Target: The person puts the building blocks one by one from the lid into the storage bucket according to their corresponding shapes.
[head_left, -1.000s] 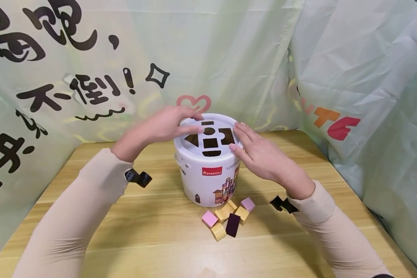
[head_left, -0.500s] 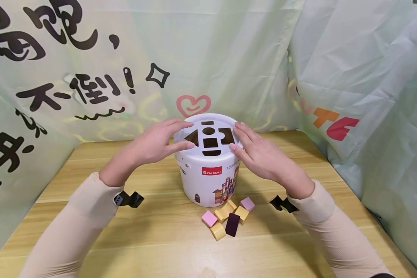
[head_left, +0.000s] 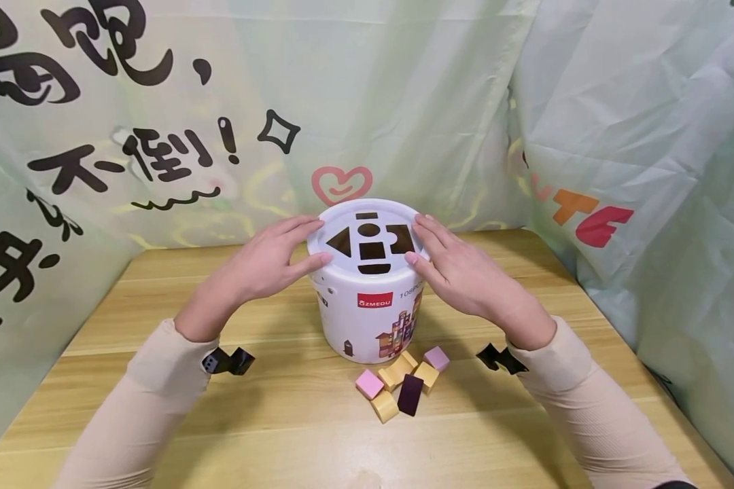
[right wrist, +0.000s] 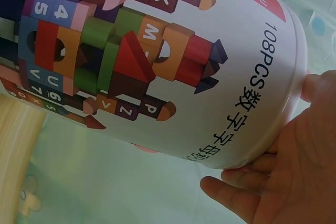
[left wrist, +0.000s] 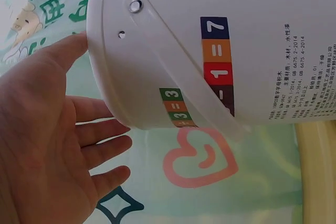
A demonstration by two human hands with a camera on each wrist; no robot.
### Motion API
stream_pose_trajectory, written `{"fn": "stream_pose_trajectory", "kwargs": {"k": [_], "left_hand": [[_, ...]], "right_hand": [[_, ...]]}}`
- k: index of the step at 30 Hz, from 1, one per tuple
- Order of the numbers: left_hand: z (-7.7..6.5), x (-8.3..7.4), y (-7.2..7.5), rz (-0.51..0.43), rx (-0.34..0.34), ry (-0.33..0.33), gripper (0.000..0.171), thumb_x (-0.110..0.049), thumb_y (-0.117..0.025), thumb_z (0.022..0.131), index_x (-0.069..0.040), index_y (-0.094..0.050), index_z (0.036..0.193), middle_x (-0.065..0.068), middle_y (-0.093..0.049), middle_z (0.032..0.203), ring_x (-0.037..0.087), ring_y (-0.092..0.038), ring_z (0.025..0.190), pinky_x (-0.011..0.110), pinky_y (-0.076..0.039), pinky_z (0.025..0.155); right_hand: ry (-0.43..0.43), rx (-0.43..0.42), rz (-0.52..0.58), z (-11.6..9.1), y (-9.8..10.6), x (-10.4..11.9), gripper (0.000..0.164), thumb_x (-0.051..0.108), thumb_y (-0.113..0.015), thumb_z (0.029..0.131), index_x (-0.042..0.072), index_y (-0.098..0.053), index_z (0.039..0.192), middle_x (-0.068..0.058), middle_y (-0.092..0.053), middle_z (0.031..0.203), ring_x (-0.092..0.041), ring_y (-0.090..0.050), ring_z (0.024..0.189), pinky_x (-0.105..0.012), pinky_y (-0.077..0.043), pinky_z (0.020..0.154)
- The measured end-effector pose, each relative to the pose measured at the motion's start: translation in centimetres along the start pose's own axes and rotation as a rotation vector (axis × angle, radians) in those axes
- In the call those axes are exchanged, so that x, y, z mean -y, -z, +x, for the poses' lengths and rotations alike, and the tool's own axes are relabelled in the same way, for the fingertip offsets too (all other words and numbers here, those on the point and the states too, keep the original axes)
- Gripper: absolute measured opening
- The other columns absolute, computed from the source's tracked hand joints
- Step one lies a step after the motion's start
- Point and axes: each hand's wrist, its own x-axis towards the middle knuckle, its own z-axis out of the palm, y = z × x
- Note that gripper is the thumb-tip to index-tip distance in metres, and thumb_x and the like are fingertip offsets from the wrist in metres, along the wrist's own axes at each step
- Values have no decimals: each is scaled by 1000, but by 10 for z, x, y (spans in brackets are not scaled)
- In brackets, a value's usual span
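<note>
Bucket [head_left: 367, 319], left grip [head_left: 269, 258], right grip [head_left: 461, 272], both spread at rim [head_left: 370, 279], lid holes [head_left: 371, 251] head-view only

A: Bucket [head_left: 348, 319]?
B: Smooth plastic by the look; soft sheen; print lies flat, label or ink, can't tell.
A: Lid [head_left: 345, 266], handle [left wrist: 178, 62]?
B: Both smooth plastic-looking; handle a bit translucent; rivet [left wrist: 135, 6] shiny, metal-like.
A: Blocks?
B: Tan block [head_left: 385, 406] looks like smooth wood, faint sheen; pink block [head_left: 370, 384] painted-looking, fairly matt; dark block [head_left: 410, 395] smooth, flat finish.
A: Table [head_left: 269, 421]?
B: Wood-grain top, smooth, glossy near the front; solid or laminate, can't tell.
A: Curtain [head_left: 379, 88], sleeve [head_left: 116, 394]?
B: Curtain thin cloth, creased, slight sheen; sleeve matt cloth, finely ribbed.
</note>
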Motion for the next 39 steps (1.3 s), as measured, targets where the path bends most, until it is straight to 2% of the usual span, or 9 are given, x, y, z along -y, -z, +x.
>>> {"fn": "stream_pose_trajectory", "kwargs": {"k": [5, 9, 12, 17, 21, 30, 36, 39], "left_hand": [[3, 3, -2, 5, 38, 19, 77, -60, -46, 96, -9, -33, 153, 10, -32, 157, 30, -28, 143, 50, -24, 115], [7, 3, -6, 55, 62, -5, 78, -61, -37, 99, -8, -28, 155, 11, -25, 159, 30, -23, 145, 48, -21, 116], [7, 4, -9, 93, 51, -28, 75, -58, -33, 101, -6, -27, 154, 11, -23, 160, 30, -21, 146, 47, -21, 116], [5, 3, -11, 127, 14, -51, 69, -51, -35, 103, -4, -30, 153, 12, -26, 159, 30, -24, 145, 46, -22, 116], [4, 3, -12, 123, 17, -45, 68, -50, -35, 103, -5, -30, 153, 11, -25, 159, 30, -25, 145, 47, -23, 116], [4, 2, -15, 90, 16, -27, 69, -52, -32, 103, -7, -29, 154, 8, -23, 160, 29, -25, 144, 48, -25, 115], [3, 3, -15, 87, 9, -22, 68, -52, -33, 103, -8, -30, 154, 7, -23, 161, 29, -26, 144, 50, -27, 114], [3, 3, -16, 83, 6, -28, 68, -52, -33, 103, -7, -30, 154, 7, -23, 160, 28, -27, 144, 49, -27, 114]], "right_hand": [[0, -3, -4, 0, 0, 1, 71, 52, -25, 104, 2, -24, 154, -11, -16, 162, -25, -13, 148, -47, -24, 115], [2, 1, -4, 0, 0, 0, 71, 52, -24, 105, 2, -23, 154, -12, -15, 162, -26, -13, 148, -49, -24, 115], [-2, -3, 7, 0, -1, 0, 70, 52, -25, 105, 2, -22, 155, -12, -15, 162, -27, -12, 148, -50, -24, 114], [-20, -10, 40, 1, -1, -1, 72, 54, -26, 104, 6, -20, 156, -10, -13, 163, -26, -13, 148, -51, -24, 114], [-25, -9, 65, -1, -1, -2, 73, 55, -28, 103, 8, -18, 157, -9, -12, 163, -28, -15, 147, -50, -24, 114], [-3, -36, 90, -13, -3, -11, 73, 50, -41, 102, 9, -16, 157, -8, -14, 163, -30, -22, 145, -50, -24, 114], [17, -37, 89, -25, -8, -23, 77, 46, -52, 100, 9, -16, 157, -18, -26, 157, -38, -30, 140, -55, -28, 111], [39, -16, 75, -32, -14, -31, 73, 45, -53, 99, 8, -24, 156, -20, -36, 152, -40, -36, 137, -57, -30, 109]]}}
